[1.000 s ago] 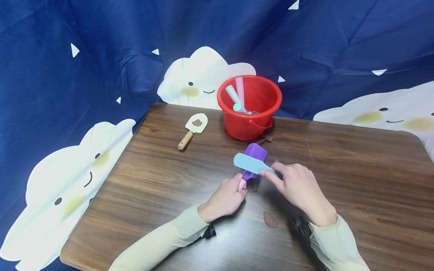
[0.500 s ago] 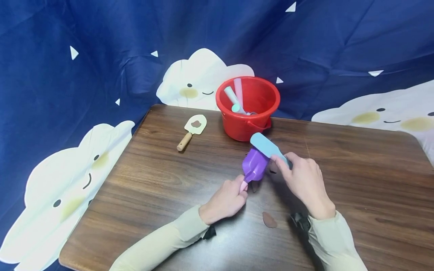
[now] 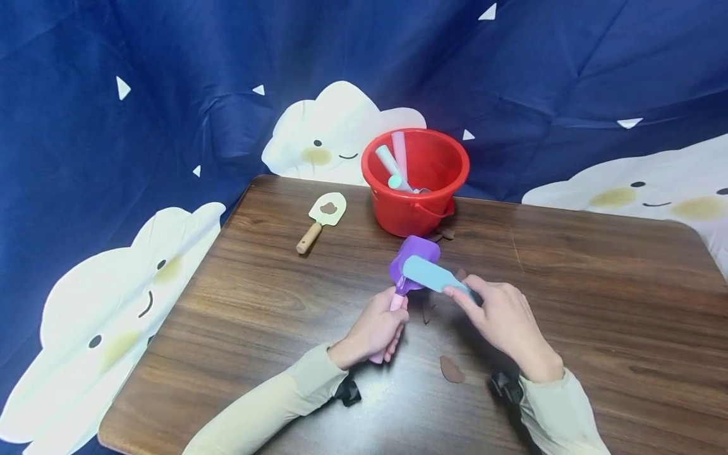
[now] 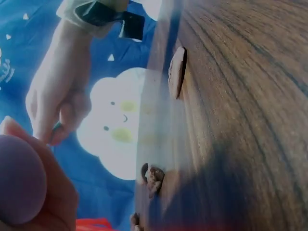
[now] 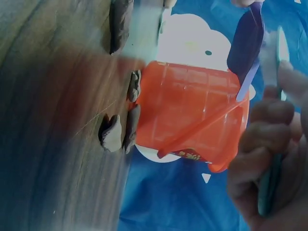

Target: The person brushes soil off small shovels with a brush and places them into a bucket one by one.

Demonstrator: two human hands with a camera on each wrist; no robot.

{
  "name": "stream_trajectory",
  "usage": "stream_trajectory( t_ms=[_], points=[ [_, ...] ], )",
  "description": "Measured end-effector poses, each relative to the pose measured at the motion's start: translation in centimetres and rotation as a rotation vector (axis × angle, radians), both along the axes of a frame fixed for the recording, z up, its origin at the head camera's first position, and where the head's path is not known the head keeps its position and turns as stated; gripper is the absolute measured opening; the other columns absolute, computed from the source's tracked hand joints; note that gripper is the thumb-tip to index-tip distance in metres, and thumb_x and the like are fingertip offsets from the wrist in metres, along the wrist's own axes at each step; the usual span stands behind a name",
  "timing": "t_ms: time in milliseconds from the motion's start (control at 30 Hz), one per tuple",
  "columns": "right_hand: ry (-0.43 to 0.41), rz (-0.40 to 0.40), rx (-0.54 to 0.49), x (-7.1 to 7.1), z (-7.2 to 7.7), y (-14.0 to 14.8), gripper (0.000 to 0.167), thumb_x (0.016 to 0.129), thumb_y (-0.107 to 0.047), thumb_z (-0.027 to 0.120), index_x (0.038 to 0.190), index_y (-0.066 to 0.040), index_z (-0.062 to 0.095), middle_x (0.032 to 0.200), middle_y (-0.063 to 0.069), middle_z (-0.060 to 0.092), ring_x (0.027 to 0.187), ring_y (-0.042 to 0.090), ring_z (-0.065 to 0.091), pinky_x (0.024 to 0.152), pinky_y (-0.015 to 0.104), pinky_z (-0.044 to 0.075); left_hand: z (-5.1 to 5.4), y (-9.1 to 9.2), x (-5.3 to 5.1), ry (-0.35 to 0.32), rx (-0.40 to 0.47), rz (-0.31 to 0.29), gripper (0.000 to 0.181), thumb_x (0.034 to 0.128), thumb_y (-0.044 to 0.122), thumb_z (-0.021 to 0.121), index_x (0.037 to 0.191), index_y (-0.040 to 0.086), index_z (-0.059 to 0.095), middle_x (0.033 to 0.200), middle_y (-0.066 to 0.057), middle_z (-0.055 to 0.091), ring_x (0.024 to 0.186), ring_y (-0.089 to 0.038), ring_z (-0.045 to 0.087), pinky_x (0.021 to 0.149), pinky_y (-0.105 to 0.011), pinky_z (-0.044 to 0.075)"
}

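Observation:
My left hand [image 3: 372, 332] grips the pink handle of a purple toy shovel [image 3: 419, 248], its blade raised over the table. The handle's round end [image 4: 21, 180] fills the lower left of the left wrist view. In my right hand [image 3: 509, 325] is a light blue flat-bladed tool [image 3: 428, 274], pinched near the blade; its lower end [image 5: 268, 187] runs down through the fingers in the right wrist view. From above, the blue blade overlaps the purple one; whether they touch I cannot tell. Several brown clay-like pieces lie below, one flat piece [image 3: 452, 369] nearest me.
A red bucket [image 3: 398, 215] holding several pastel-handled tools stands at the table's back edge. Brown bits [image 3: 448, 234] lie at its base. To its left rests a cream trowel [image 3: 335, 203] with a wooden handle. Behind the wooden table [image 3: 256, 265] hangs a blue cloud-print cloth [image 3: 199, 57].
The blue tool has swung from the purple shovel's right edge back across its blade, leftward and towards me. The shovel has shifted slightly left and turned, with the left hand rotating on its handle.

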State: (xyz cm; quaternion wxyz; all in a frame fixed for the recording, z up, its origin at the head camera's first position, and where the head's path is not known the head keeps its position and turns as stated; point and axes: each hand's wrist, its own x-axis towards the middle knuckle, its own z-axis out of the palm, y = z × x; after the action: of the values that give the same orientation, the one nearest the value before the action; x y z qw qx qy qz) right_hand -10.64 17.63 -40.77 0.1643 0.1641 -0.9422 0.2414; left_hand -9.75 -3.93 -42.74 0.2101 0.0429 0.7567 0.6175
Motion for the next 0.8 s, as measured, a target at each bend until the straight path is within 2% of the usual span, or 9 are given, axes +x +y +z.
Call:
stream_trajectory(
  t_ms=[200,333,433,533,633,700,800],
  points=[
    [-0.007,-0.154,-0.050,-0.8,0.3,0.6,0.028,0.090,-0.037,0.066,0.083,-0.010,0.066,0.048,-0.003,0.039,0.049,0.021,0.040,0.043,0.032,0.031,-0.1,0.0,0.3,0.046,-0.050,-0.052,0.006,0.0851,0.004,0.047,0.082,0.009,0.044,0.044,0.000,0.042,0.026,-0.012,0.041,0.022,-0.035,0.038],
    [-0.017,-0.196,-0.066,-1.0,0.7,0.6,0.032,0.092,-0.039,0.063,0.084,-0.008,0.067,0.048,-0.001,0.045,0.049,0.025,0.045,0.043,0.038,0.034,-0.2,0.0,0.4,0.073,-0.096,-0.063,0.007,0.0863,0.005,0.047,0.083,0.011,0.045,0.044,0.000,0.042,0.026,-0.012,0.041,0.021,-0.037,0.037],
    [-0.008,-0.161,-0.049,-0.8,1.0,0.2,0.030,0.090,-0.037,0.064,0.084,-0.008,0.066,0.048,-0.002,0.044,0.049,0.022,0.043,0.043,0.036,0.034,-0.2,0.0,0.3,0.093,-0.129,-0.060,0.008,0.0879,0.007,0.048,0.083,0.013,0.045,0.043,0.000,0.042,0.026,-0.012,0.040,0.021,-0.036,0.036],
    [0.017,-0.070,-0.012,-0.4,1.2,-0.5,0.025,0.087,-0.035,0.069,0.079,-0.012,0.063,0.049,-0.005,0.040,0.048,0.016,0.039,0.043,0.029,0.031,-0.1,0.1,0.3,0.116,-0.162,-0.060,0.006,0.0885,0.007,0.048,0.085,0.012,0.047,0.045,0.000,0.042,0.027,-0.012,0.041,0.022,-0.035,0.037],
    [0.020,0.012,0.038,0.1,1.6,-1.3,0.027,0.085,-0.037,0.071,0.072,-0.018,0.056,0.049,-0.008,0.035,0.047,0.011,0.034,0.042,0.024,0.027,0.0,0.1,0.2,0.146,-0.186,-0.067,0.005,0.0880,0.008,0.049,0.085,0.012,0.049,0.050,0.000,0.044,0.027,-0.011,0.041,0.023,-0.033,0.039],
    [0.004,0.029,0.064,0.3,1.9,-1.6,0.030,0.084,-0.039,0.071,0.069,-0.020,0.052,0.048,-0.007,0.032,0.045,0.011,0.032,0.041,0.024,0.024,0.0,0.0,0.2,0.188,-0.219,-0.081,0.004,0.0872,0.008,0.049,0.085,0.012,0.050,0.054,0.001,0.045,0.028,-0.010,0.042,0.025,-0.030,0.040],
    [-0.009,0.014,0.091,0.6,2.3,-1.9,0.034,0.084,-0.042,0.070,0.067,-0.021,0.050,0.047,-0.006,0.029,0.044,0.012,0.030,0.039,0.025,0.022,-0.2,-0.2,0.0,0.293,-0.297,-0.101,0.003,0.0857,0.009,0.052,0.085,0.012,0.052,0.058,0.004,0.045,0.039,-0.005,0.044,0.035,-0.023,0.042]
  ],
)
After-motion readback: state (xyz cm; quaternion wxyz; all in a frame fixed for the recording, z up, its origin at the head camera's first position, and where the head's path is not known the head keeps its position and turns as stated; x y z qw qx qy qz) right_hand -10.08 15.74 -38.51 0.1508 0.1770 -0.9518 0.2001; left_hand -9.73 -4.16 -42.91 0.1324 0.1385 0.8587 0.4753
